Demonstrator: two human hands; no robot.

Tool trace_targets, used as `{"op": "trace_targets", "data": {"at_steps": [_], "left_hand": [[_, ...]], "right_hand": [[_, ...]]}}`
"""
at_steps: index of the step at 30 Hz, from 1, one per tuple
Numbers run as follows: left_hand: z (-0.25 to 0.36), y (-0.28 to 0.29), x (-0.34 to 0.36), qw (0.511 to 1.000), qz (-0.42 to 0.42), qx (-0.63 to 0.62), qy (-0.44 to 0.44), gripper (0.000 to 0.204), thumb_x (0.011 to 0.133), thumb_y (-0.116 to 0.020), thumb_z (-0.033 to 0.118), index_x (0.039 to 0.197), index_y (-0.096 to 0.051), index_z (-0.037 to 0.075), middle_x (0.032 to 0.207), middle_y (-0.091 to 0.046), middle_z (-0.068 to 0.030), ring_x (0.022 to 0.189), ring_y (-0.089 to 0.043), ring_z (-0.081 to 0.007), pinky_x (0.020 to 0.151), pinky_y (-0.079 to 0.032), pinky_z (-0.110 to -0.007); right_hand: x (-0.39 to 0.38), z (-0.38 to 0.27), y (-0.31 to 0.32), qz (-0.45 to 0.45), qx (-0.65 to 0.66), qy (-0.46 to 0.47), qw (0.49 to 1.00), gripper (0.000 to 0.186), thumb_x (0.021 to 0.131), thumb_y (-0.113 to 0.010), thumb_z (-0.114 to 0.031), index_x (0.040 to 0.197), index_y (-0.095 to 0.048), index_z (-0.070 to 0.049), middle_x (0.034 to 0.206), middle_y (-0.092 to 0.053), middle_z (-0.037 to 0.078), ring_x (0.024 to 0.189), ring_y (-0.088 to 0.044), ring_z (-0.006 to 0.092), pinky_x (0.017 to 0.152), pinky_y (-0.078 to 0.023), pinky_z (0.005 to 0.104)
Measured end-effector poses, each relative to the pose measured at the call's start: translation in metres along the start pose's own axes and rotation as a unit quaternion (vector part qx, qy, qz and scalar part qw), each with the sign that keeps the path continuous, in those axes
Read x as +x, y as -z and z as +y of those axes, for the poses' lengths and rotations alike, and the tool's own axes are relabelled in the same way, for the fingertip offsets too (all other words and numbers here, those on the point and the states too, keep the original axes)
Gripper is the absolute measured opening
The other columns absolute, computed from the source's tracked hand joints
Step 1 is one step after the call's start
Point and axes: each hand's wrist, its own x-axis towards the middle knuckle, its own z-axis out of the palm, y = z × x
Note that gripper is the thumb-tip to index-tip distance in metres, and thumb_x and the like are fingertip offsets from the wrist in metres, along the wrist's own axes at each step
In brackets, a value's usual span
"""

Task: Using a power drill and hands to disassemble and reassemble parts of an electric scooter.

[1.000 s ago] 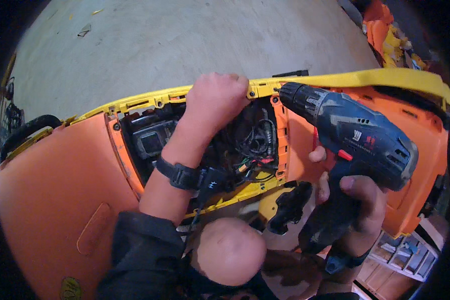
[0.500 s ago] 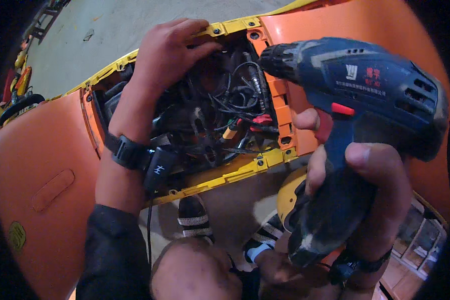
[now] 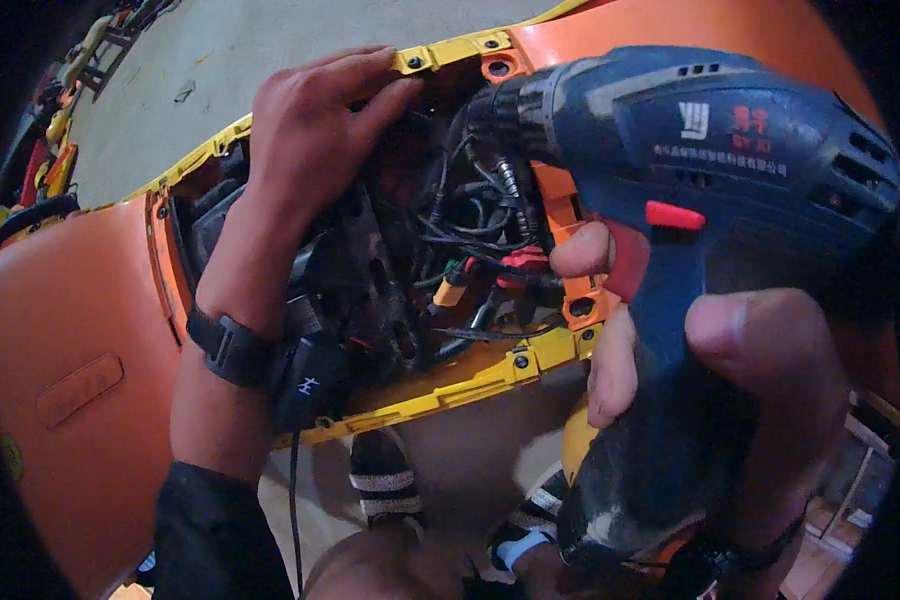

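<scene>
My left hand [image 3: 305, 130] curls its fingertips over the yellow frame rail [image 3: 455, 52] at the far side of an open compartment. Its wrist wears a black strap with a small box and cable. My right hand [image 3: 755, 350] grips a dark blue cordless drill [image 3: 730, 220] with a red switch. The drill's black chuck points left over the compartment, near my left fingers; its tip is indistinct. Inside lie dark wires [image 3: 475, 210], a yellow connector [image 3: 449, 292] and red parts [image 3: 520, 265], bordered right by an orange strip [image 3: 580, 307] with bolt holes.
Orange body panels [image 3: 70, 310] flank the compartment, with a yellow near rail [image 3: 410, 405]. Beyond is grey floor [image 3: 190, 60], with colourful parts and a dark stand along the left. My striped shoes [image 3: 380, 470] show below; crates [image 3: 840, 500] sit at bottom right.
The view has shifted and more wiring shows. My left fingers have loosened from a fist to a longer curl on the rail. The drill has moved leftward over the compartment, nearer those fingers.
</scene>
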Motion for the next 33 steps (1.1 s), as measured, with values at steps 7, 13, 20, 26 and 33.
{"op": "trace_targets", "data": {"at_steps": [7, 13, 20, 26, 33], "left_hand": [[-0.003, -0.003, 0.002, 0.999, 0.023, 0.012, -0.043, 0.024, 0.083, -0.073, 0.026, 0.098, -0.073, 0.008, 0.096, -0.072, -0.0125, 0.085, -0.070, -0.0320, 0.074, -0.057, -0.039], [0.000, 0.002, -0.001, 1.000, -0.010, 0.012, -0.016, 0.025, 0.081, -0.076, 0.018, 0.102, -0.073, 0.006, 0.101, -0.072, -0.0139, 0.087, -0.071, -0.0316, 0.076, -0.058, -0.037], [-0.006, -0.005, -0.001, 0.998, 0.028, 0.012, -0.047, 0.025, 0.074, -0.071, 0.016, 0.097, -0.072, 0.005, 0.094, -0.072, -0.0117, 0.082, -0.070, -0.0314, 0.070, -0.056, -0.040], [-0.002, -0.004, 0.000, 0.999, 0.014, 0.021, -0.030, 0.028, 0.069, -0.069, 0.014, 0.096, -0.073, 0.007, 0.093, -0.072, -0.0114, 0.082, -0.069, -0.0313, 0.071, -0.056, -0.041], [-0.003, -0.007, 0.002, 0.999, 0.043, -0.001, -0.031, 0.026, 0.068, -0.067, 0.012, 0.093, -0.072, 0.007, 0.086, -0.071, -0.0111, 0.078, -0.069, -0.0314, 0.067, -0.055, -0.042]], "right_hand": [[0.013, -0.010, -0.025, 0.003, 0.081, 0.060, 0.995, 0.056, 0.080, -0.057, -0.038, 0.113, -0.054, 0.006, 0.059, -0.057, 0.009, 0.053, -0.056, 0.0191, 0.054, -0.050, 0.0262], [0.030, -0.021, -0.035, -0.007, 0.043, 0.109, 0.993, 0.053, 0.085, -0.054, -0.034, 0.117, -0.048, 0.009, 0.083, -0.062, 0.013, 0.051, -0.055, 0.0152, 0.051, -0.051, 0.0254], [0.029, -0.024, -0.053, 0.005, -0.028, 0.148, 0.989, 0.052, 0.087, -0.051, -0.028, 0.120, -0.044, 0.011, 0.100, -0.060, 0.016, 0.053, -0.055, 0.0129, 0.049, -0.051, 0.0245], [0.028, -0.024, -0.056, 0.016, -0.026, 0.143, 0.989, 0.051, 0.088, -0.051, -0.028, 0.119, -0.043, 0.011, 0.098, -0.059, 0.016, 0.051, -0.053, 0.0121, 0.048, -0.050, 0.0235], [0.022, -0.026, -0.051, -0.027, -0.095, 0.182, 0.978, 0.052, 0.087, -0.052, -0.030, 0.117, -0.043, 0.011, 0.097, -0.059, 0.016, 0.050, -0.053, 0.0118, 0.047, -0.049, 0.0232]]}}
